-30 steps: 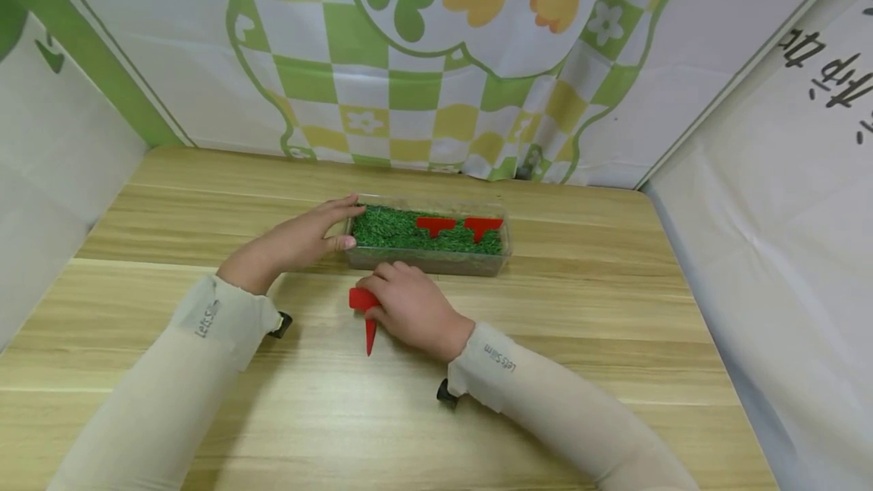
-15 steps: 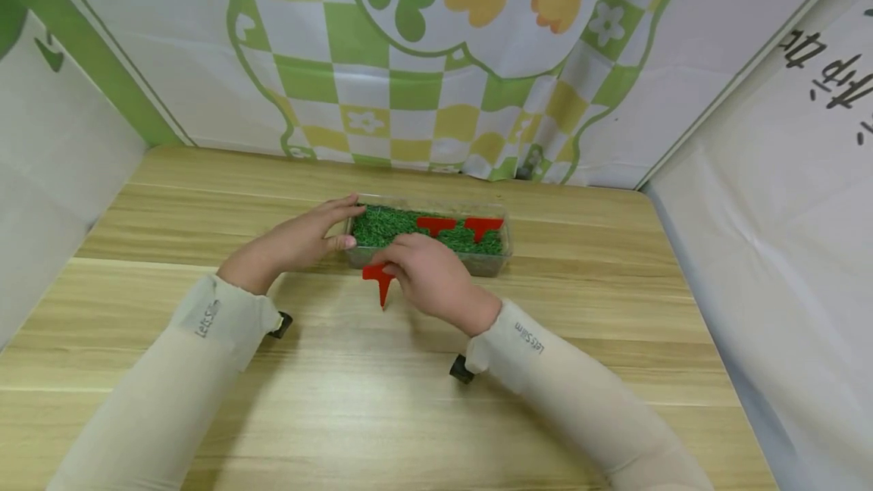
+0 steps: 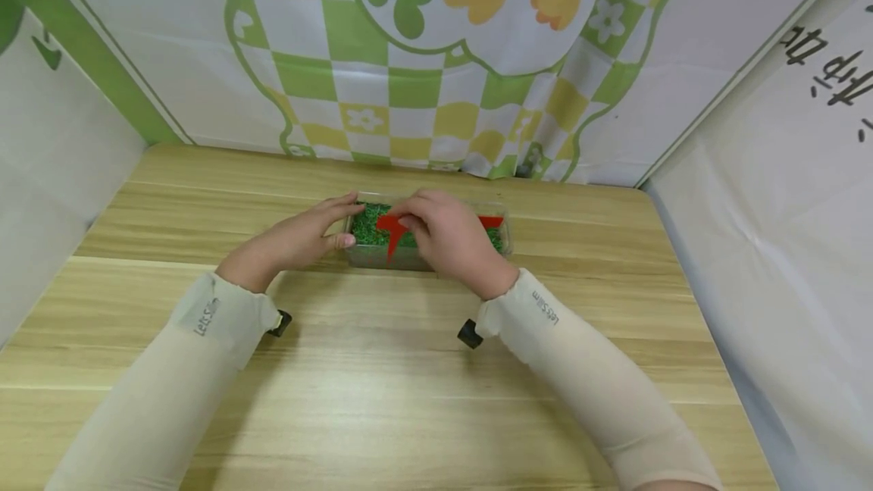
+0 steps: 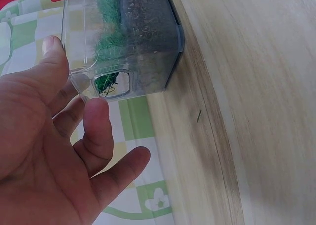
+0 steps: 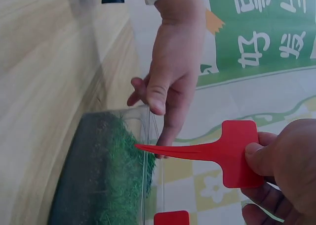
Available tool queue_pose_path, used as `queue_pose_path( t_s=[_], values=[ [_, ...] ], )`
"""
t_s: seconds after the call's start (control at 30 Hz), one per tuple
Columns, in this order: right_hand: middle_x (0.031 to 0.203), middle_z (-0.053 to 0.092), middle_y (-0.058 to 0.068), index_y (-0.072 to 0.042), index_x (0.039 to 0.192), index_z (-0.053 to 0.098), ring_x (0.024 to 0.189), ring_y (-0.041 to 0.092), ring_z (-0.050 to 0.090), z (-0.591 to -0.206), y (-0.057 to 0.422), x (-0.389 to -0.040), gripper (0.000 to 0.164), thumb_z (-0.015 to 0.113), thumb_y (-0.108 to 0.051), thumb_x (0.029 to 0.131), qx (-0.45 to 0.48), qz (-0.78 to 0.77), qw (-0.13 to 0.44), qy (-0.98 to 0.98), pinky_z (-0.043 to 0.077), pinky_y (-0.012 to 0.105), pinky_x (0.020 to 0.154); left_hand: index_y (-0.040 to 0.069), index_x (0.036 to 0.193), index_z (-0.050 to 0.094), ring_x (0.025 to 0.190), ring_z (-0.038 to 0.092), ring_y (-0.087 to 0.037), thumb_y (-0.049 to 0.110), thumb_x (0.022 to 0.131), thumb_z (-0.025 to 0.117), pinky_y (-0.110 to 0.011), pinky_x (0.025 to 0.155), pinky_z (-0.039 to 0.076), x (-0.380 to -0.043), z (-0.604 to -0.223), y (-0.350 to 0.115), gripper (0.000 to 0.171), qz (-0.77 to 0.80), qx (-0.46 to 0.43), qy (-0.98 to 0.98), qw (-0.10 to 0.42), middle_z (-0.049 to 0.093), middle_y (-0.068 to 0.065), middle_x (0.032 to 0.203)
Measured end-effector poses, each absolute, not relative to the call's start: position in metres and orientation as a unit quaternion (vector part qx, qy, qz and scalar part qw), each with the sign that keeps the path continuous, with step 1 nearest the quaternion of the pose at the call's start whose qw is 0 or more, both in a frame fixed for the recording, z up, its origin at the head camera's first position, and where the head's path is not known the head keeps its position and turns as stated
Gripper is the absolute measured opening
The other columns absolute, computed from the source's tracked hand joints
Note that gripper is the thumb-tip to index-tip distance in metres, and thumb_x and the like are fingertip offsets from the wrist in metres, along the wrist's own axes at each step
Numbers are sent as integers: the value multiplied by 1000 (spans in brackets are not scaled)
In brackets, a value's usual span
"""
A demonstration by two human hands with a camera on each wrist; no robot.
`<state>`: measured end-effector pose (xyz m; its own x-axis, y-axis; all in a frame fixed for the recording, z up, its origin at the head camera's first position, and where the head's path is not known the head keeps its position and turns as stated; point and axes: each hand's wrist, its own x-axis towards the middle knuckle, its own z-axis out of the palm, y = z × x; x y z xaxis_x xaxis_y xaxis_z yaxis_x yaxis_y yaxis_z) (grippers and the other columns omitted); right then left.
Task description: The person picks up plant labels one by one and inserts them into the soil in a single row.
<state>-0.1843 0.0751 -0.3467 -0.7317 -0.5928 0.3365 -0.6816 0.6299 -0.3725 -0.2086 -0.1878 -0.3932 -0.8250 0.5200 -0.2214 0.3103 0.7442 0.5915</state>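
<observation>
A clear plastic box [image 3: 382, 257] of green artificial grass [image 3: 368, 227] stands on the table. My left hand [image 3: 300, 239] holds its left end, thumb at the near corner and index finger toward the far one; the other fingers [image 4: 121, 170] spread off the plastic in the left wrist view. Over the grass, my right hand [image 3: 453, 241] pinches the broad head of a red T-shaped plant label [image 5: 238, 153] between thumb and fingers. The label's pointed stem hangs down, overlapping the box's near wall in the head view. Another red label [image 3: 492, 221] stands at the box's right end, partly hidden by my right hand.
The wooden table [image 3: 382, 400] stretches out in front of the box. Behind it hangs a checked, flowered cloth [image 3: 423, 82], with white panels on both sides. A small green strand [image 4: 199, 116] lies on the table beside the box.
My right hand has carried the plant label up and away from the near table to over the box, now covering one of the two standing labels. My left hand has stayed at the box's end.
</observation>
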Motion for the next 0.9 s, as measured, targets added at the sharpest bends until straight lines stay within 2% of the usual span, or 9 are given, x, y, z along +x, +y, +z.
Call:
queue_pose_path(
  t_s=[0.2,0.47,0.6,0.9],
  values=[
    [102,70,-1,-12,117,73,88,12,63,-345,73,-194,21,60,-13,101,353,255,99,-895,53,26,78,12,160,26,153,8,-42,31,105,52,-65,118,20,-209,-395,-189,64,281,227,913,189,2,-10,170],
    [103,71,1,-12,114,75,93,16,63,-344,70,-202,19,62,-14,100,358,245,137,-890,52,29,82,9,159,26,153,9,-42,28,105,53,-64,118,19,-209,-390,-189,63,284,230,912,184,4,-11,170],
    [103,71,0,-13,115,75,94,16,64,-350,68,-208,19,61,-14,101,355,221,130,-899,53,30,85,10,160,26,153,10,-42,29,105,52,-64,118,20,-209,-392,-189,64,285,229,912,186,4,-11,170],
    [98,69,-1,-15,115,75,88,16,63,-366,66,-219,20,61,-14,101,345,200,114,-910,53,31,81,13,160,26,153,11,-41,32,105,51,-65,118,21,-209,-395,-189,64,283,225,913,190,3,-9,170]
  ],
)
